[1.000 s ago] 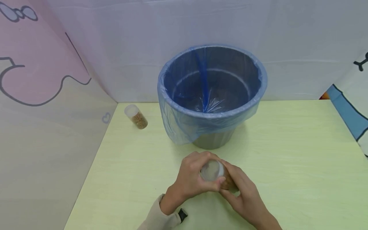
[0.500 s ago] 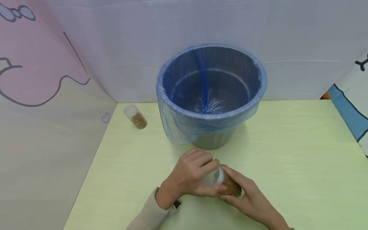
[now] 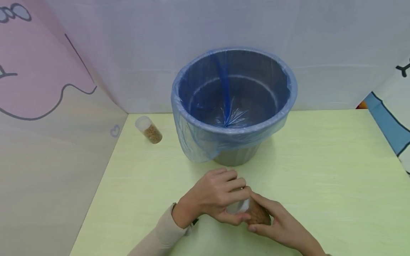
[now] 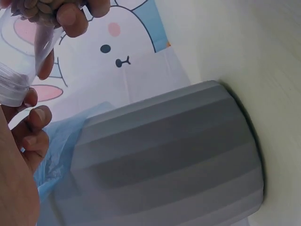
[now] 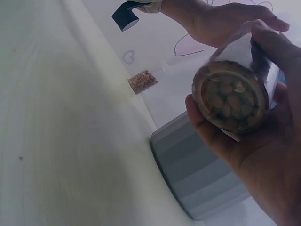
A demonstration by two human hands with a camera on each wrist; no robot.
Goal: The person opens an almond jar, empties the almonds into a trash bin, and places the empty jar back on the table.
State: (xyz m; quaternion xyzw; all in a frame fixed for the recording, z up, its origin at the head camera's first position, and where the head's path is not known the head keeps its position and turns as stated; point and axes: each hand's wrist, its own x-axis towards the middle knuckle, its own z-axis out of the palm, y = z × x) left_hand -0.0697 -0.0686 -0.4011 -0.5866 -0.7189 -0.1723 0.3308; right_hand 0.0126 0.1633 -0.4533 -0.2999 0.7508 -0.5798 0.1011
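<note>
Just in front of the bin, a clear plastic jar (image 3: 258,213) of brown nut- or seed-like pieces is held tilted above the table. My right hand (image 3: 282,224) grips its body, thumb on one side and fingers on the other. Over the clear screw lid (image 3: 238,207) curl the fingers and thumb of my left hand (image 3: 217,195). The left hand covers much of the lid in the head view. In the left wrist view the lid (image 4: 13,84) appears on the jar's end. The right wrist view shows the jar's round base (image 5: 230,96), with the pieces packed against it.
A grey bin (image 3: 237,156) stands at the back, lined with a blue plastic bag (image 3: 205,142) folded over its rim. To its left is a smaller clear container (image 3: 152,133) part-filled with brown bits. White cloth walls with cartoon drawings enclose the pale yellow-green table (image 3: 336,170).
Both hands and the jar have shifted slightly down in the head view. My left hand has turned, its fingers coming farther over the lid. The bin and small container stay put.
</note>
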